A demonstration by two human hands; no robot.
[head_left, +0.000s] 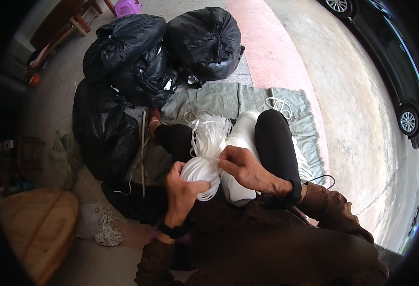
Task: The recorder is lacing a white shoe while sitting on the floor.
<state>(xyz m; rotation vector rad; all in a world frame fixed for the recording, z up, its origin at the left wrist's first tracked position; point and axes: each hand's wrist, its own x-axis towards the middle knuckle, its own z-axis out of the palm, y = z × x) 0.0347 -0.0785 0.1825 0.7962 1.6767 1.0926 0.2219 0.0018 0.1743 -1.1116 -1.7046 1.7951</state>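
Observation:
A bundle of white flat cord [209, 136] rests over my lap, drawn in at a narrow waist with loose loops spreading above it. My left hand [183, 190] is closed around the rounded lower end of this bundle, thumb across the strands. At the waist, my right hand [245, 167] pinches a thin white strand that runs to the bundle. Between my legs lies a long white smooth rounded object [238, 190], partly covered by the bundle and my right hand; its kind is unclear.
A grey-green cloth [209, 100] lies under my legs. Black plastic bags [204, 43] stand ahead and left, near a thin stick [144, 152]. A loose cord coil [281, 107] sits on the cloth. At left are a round wooden top [38, 229] and cord scraps [108, 229]; a black car [390, 62] stands far right.

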